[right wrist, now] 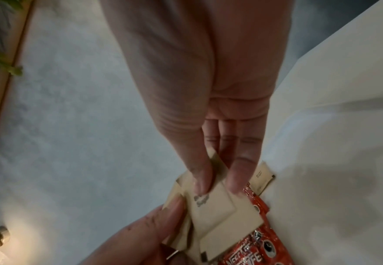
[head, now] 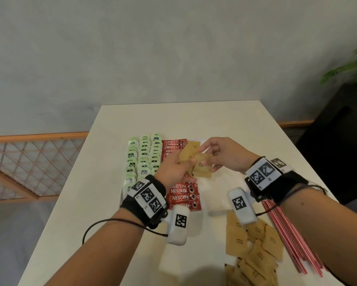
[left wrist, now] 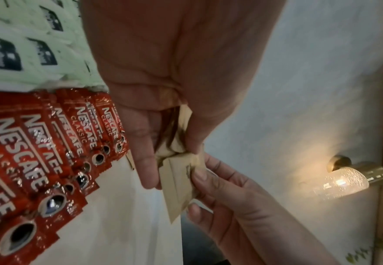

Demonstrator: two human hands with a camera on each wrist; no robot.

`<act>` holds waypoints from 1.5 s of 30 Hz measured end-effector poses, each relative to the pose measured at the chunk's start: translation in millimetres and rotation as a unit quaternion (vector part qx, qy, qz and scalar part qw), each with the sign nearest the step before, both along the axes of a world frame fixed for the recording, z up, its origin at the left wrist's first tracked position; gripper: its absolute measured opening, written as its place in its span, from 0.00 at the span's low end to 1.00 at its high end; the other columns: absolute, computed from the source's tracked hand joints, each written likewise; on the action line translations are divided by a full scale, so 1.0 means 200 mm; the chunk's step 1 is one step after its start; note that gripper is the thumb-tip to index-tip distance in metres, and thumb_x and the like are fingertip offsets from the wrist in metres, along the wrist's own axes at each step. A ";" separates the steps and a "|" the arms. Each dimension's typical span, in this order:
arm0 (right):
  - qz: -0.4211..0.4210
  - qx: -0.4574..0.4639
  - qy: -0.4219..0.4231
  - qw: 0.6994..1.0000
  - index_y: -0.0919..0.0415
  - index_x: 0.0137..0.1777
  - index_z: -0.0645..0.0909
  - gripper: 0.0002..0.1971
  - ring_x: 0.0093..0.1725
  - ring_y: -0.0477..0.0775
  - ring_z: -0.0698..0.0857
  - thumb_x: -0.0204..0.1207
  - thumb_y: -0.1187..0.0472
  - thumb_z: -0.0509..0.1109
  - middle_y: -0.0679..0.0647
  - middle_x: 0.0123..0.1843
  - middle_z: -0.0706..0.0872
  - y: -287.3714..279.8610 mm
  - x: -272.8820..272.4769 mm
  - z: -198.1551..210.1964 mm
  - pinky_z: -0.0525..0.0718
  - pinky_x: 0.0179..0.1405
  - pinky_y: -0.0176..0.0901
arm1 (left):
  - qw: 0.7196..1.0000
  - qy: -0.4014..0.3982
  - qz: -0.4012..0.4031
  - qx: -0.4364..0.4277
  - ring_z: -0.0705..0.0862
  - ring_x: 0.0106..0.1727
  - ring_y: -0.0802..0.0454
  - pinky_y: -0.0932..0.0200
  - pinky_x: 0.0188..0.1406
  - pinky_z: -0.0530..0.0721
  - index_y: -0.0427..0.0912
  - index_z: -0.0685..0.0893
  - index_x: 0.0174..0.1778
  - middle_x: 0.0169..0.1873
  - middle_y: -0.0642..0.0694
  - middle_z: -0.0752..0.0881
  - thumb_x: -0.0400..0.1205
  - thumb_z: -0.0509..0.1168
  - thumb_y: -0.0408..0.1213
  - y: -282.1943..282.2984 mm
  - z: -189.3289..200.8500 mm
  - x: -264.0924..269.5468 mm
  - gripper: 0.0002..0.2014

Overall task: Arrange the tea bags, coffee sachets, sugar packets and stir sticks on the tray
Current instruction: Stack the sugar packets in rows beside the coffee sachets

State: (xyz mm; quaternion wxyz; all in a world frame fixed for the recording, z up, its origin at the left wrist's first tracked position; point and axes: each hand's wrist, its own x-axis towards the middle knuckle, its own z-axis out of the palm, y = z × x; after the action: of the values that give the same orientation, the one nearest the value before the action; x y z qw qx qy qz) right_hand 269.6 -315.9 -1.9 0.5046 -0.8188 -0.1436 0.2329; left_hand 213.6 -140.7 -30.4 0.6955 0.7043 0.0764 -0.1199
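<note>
My left hand (head: 189, 162) grips a small bunch of brown sugar packets (head: 186, 156) above the white tray (head: 213, 190). My right hand (head: 206, 156) pinches one packet (head: 202, 169) of that bunch between thumb and fingers; the right wrist view shows this pinch (right wrist: 215, 179) on the packet (right wrist: 213, 206). On the tray lie rows of green tea bags (head: 144, 159), a column of red coffee sachets (head: 182, 195) and one sugar packet (head: 194, 145) beside the far sachets. Loose sugar packets (head: 254, 246) and red stir sticks (head: 293, 234) lie on the table at the near right.
The white table (head: 225, 120) ends at a grey wall beyond. A wooden lattice screen (head: 29, 162) stands to the left and a green plant (head: 353, 69) to the right. A lit wall lamp (left wrist: 342, 181) shows in the left wrist view.
</note>
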 end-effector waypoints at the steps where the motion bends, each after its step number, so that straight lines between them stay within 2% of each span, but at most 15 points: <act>1: -0.010 0.012 0.003 1.000 0.65 0.58 0.82 0.17 0.38 0.57 0.85 0.70 0.74 0.78 0.64 0.43 0.83 0.00 0.01 -0.01 0.89 0.35 0.41 | 1.000 0.003 0.002 -0.009 0.90 0.54 0.43 0.42 0.48 0.91 0.39 0.78 0.66 0.58 0.38 0.86 0.83 0.68 0.32 0.00 -0.01 0.01 0.16; 4: -0.047 0.041 0.007 0.998 0.65 0.57 0.81 0.18 0.36 0.56 0.85 0.69 0.74 0.79 0.63 0.40 0.86 0.01 0.03 -0.05 0.88 0.34 0.39 | 0.999 0.004 0.028 -0.027 0.89 0.54 0.43 0.44 0.47 0.91 0.38 0.79 0.65 0.59 0.37 0.86 0.80 0.71 0.29 0.00 -0.04 0.03 0.17; 6: -0.080 0.057 0.012 0.995 0.64 0.57 0.82 0.18 0.37 0.54 0.86 0.69 0.71 0.80 0.59 0.39 0.87 0.02 0.05 -0.08 0.87 0.34 0.39 | 0.997 0.001 0.059 -0.040 0.90 0.52 0.43 0.45 0.46 0.91 0.40 0.81 0.60 0.56 0.38 0.87 0.81 0.69 0.27 0.00 -0.06 0.06 0.13; 8: -0.105 0.061 0.025 0.992 0.63 0.56 0.83 0.15 0.36 0.51 0.87 0.70 0.66 0.80 0.56 0.39 0.89 0.02 0.07 -0.11 0.85 0.33 0.38 | 0.995 -0.006 0.092 -0.048 0.90 0.51 0.44 0.46 0.46 0.91 0.40 0.80 0.61 0.55 0.39 0.87 0.81 0.69 0.27 0.00 -0.07 0.09 0.13; 11: -0.100 0.038 0.061 0.992 0.60 0.43 0.86 0.05 0.35 0.47 0.87 0.75 0.59 0.77 0.54 0.38 0.89 0.02 0.10 -0.16 0.84 0.33 0.35 | 0.992 -0.011 0.119 -0.044 0.91 0.50 0.46 0.49 0.44 0.92 0.39 0.79 0.62 0.54 0.41 0.88 0.81 0.69 0.29 0.00 -0.11 0.13 0.14; 14: -0.100 0.038 0.089 0.990 0.60 0.37 0.84 0.08 0.34 0.47 0.86 0.78 0.60 0.74 0.54 0.36 0.88 0.00 0.15 -0.20 0.84 0.33 0.35 | 0.991 -0.006 0.130 -0.034 0.91 0.49 0.47 0.50 0.44 0.91 0.40 0.80 0.61 0.53 0.41 0.88 0.81 0.70 0.31 0.01 -0.14 0.17 0.13; 17: -0.141 -0.002 0.089 0.986 0.63 0.39 0.79 0.09 0.32 0.49 0.85 0.81 0.64 0.69 0.57 0.39 0.87 -0.03 0.25 -0.27 0.83 0.30 0.37 | 0.988 -0.019 0.153 -0.016 0.91 0.45 0.46 0.48 0.43 0.91 0.41 0.80 0.60 0.51 0.42 0.89 0.81 0.70 0.33 0.04 -0.14 0.21 0.13; 20: -0.165 -0.099 0.072 0.979 0.64 0.41 0.76 0.09 0.32 0.53 0.85 0.83 0.64 0.66 0.63 0.41 0.87 -0.06 0.35 -0.36 0.82 0.29 0.41 | 0.987 -0.028 0.155 -0.025 0.90 0.42 0.48 0.52 0.38 0.91 0.40 0.80 0.60 0.50 0.42 0.90 0.81 0.70 0.33 0.07 -0.13 0.24 0.12; 22: -0.172 -0.136 0.076 0.973 0.65 0.43 0.77 0.08 0.31 0.55 0.84 0.83 0.63 0.66 0.64 0.38 0.85 -0.05 0.41 -0.39 0.82 0.30 0.43 | 0.988 -0.031 0.150 -0.028 0.91 0.43 0.47 0.53 0.36 0.90 0.42 0.80 0.57 0.49 0.44 0.90 0.82 0.70 0.34 0.09 -0.12 0.26 0.10; 27: -0.202 -0.163 0.065 0.964 0.65 0.47 0.77 0.04 0.27 0.54 0.81 0.81 0.64 0.69 0.58 0.31 0.81 0.00 0.53 -0.40 0.78 0.24 0.40 | 0.989 -0.035 0.143 -0.019 0.92 0.44 0.46 0.54 0.36 0.90 0.43 0.79 0.56 0.47 0.44 0.90 0.82 0.70 0.35 0.11 -0.12 0.29 0.09; 32: -0.197 -0.189 0.060 0.960 0.63 0.38 0.76 0.10 0.27 0.53 0.80 0.81 0.64 0.70 0.58 0.29 0.79 0.04 0.58 -0.42 0.79 0.25 0.41 | 0.983 0.001 0.166 -0.073 0.91 0.41 0.47 0.54 0.34 0.91 0.37 0.77 0.59 0.50 0.39 0.88 0.85 0.62 0.28 0.13 -0.14 0.31 0.08; 35: -0.192 -0.199 0.060 0.959 0.63 0.36 0.78 0.11 0.27 0.53 0.80 0.80 0.63 0.70 0.57 0.28 0.78 0.06 0.60 -0.41 0.79 0.25 0.41 | 0.981 0.018 0.166 -0.101 0.92 0.45 0.43 0.52 0.37 0.91 0.36 0.76 0.58 0.53 0.37 0.87 0.84 0.60 0.26 0.14 -0.14 0.31 0.08; 38: -0.202 -0.199 0.055 0.957 0.62 0.38 0.77 0.10 0.27 0.54 0.81 0.80 0.61 0.71 0.57 0.29 0.79 0.06 0.59 -0.41 0.80 0.25 0.40 | 0.982 0.030 0.136 -0.128 0.92 0.49 0.42 0.49 0.43 0.92 0.35 0.74 0.62 0.55 0.37 0.86 0.84 0.58 0.23 0.14 -0.13 0.28 0.11; 42: -0.207 -0.213 0.004 0.955 0.62 0.38 0.78 0.11 0.32 0.58 0.80 0.77 0.57 0.72 0.58 0.33 0.79 0.05 0.54 -0.38 0.82 0.33 0.49 | 0.990 0.030 0.073 -0.114 0.91 0.52 0.42 0.46 0.48 0.91 0.39 0.74 0.66 0.59 0.38 0.86 0.85 0.57 0.23 0.12 -0.11 0.25 0.15; 45: -0.213 -0.190 -0.065 0.956 0.68 0.48 0.83 0.19 0.37 0.57 0.80 0.78 0.48 0.70 0.54 0.38 0.81 0.03 0.48 -0.33 0.78 0.40 0.48 | 0.993 0.027 0.043 -0.104 0.91 0.50 0.42 0.48 0.46 0.92 0.38 0.73 0.69 0.61 0.36 0.85 0.85 0.58 0.23 0.10 -0.09 0.22 0.17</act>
State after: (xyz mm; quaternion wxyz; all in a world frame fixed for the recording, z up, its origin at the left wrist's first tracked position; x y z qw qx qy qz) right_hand 365.8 -309.2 -68.4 0.3671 -0.9246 0.0486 0.0895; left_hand 257.4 -120.1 -47.8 0.7670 0.6209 0.1131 -0.1161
